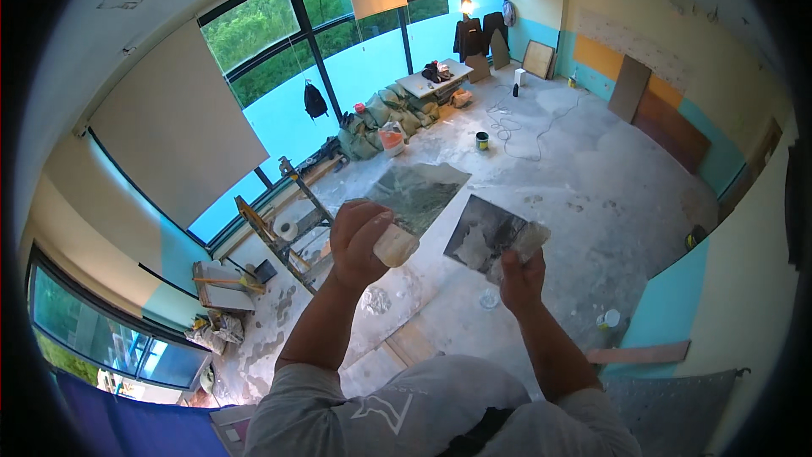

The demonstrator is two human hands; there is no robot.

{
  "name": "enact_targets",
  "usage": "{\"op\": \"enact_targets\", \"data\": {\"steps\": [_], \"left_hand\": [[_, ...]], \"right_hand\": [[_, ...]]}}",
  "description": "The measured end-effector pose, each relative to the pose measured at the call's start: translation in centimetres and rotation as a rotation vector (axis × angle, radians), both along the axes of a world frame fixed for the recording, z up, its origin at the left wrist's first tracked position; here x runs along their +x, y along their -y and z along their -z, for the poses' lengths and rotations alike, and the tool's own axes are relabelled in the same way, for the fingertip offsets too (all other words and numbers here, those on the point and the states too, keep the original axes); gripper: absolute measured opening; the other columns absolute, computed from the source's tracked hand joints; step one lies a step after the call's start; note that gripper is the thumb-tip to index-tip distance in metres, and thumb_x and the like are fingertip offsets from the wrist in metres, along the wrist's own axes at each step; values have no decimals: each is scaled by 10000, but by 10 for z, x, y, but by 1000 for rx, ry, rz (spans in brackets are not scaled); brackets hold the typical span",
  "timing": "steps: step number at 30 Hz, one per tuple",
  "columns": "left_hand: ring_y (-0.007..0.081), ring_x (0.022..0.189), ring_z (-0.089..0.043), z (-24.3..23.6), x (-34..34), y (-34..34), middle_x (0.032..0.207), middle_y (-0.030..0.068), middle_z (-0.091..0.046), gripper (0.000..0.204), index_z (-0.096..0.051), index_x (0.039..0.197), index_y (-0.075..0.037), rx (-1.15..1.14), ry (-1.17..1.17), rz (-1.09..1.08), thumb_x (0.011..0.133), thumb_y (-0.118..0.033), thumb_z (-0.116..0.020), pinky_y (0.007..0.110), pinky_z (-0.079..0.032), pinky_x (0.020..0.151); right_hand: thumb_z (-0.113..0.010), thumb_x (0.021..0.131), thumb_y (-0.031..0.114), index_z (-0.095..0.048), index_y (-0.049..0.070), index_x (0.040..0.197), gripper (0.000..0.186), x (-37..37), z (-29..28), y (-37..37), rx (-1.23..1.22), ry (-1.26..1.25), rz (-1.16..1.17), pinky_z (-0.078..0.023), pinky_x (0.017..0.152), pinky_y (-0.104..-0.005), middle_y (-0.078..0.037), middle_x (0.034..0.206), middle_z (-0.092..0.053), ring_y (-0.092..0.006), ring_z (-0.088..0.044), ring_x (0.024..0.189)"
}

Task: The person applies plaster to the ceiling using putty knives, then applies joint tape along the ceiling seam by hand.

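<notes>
Left hand (pixel 357 235) clamped round a pale handle (pixel 396 245), right hand (pixel 523 281) gripping a plate (pixel 497 213), plaster (pixel 475 245) already on it, part left uncovered!

Stepladder (pixel 254 219) stands left, near windows (pixel 370 68); black backpack (pixel 315 101) hangs against the glass, green sacks (pixel 361 137) lie heaped beside a white-topped bench (pixel 414 84) bearing dark items (pixel 436 72), and a dark tin (pixel 481 143) sits on the pale floor (pixel 575 144).

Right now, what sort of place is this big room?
Probably a room being renovated: a stepladder stands near the windows, bulging sacks are heaped below them, and the right hand holds a flat plate smeared with whitish paste.
</notes>
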State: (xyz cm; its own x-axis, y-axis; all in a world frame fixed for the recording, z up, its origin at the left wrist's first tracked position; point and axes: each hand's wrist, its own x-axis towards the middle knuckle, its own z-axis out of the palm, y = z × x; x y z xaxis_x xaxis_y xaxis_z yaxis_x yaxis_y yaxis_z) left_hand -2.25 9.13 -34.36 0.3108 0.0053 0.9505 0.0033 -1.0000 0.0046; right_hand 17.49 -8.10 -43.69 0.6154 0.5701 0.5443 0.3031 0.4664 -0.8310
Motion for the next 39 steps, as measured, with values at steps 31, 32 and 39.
{"op": "enact_targets", "data": {"steps": [31,32,39], "left_hand": [[277,845,-626,-408,-208,147,911,71,-630,280,-631,1008,-103,900,224,-1323,739,-62,-701,386,-524,744],[331,888,-628,-422,-216,158,934,104,-635,218,-630,1036,-81,914,194,-1329,832,-138,-681,419,-520,758],[365,965,-618,-490,-192,246,1031,174,-633,290,-607,1081,-6,860,54,-1512,848,-172,-651,445,-501,856]], "right_hand": [[-483,1016,313,-433,95,1427,468,-15,91,-68,-162,-974,-753,-518,861,-329,-54,1279,-547,-198,-552,1070],[-483,1016,313,-433,95,1427,468,-24,76,-63,-169,-974,-766,-518,861,-329,-54,1279,-547,-198,-552,1070],[-455,1012,349,-488,95,1331,409,-65,40,-59,-124,-946,-990,-495,945,-439,-84,1243,-594,-271,-600,1120]]}}
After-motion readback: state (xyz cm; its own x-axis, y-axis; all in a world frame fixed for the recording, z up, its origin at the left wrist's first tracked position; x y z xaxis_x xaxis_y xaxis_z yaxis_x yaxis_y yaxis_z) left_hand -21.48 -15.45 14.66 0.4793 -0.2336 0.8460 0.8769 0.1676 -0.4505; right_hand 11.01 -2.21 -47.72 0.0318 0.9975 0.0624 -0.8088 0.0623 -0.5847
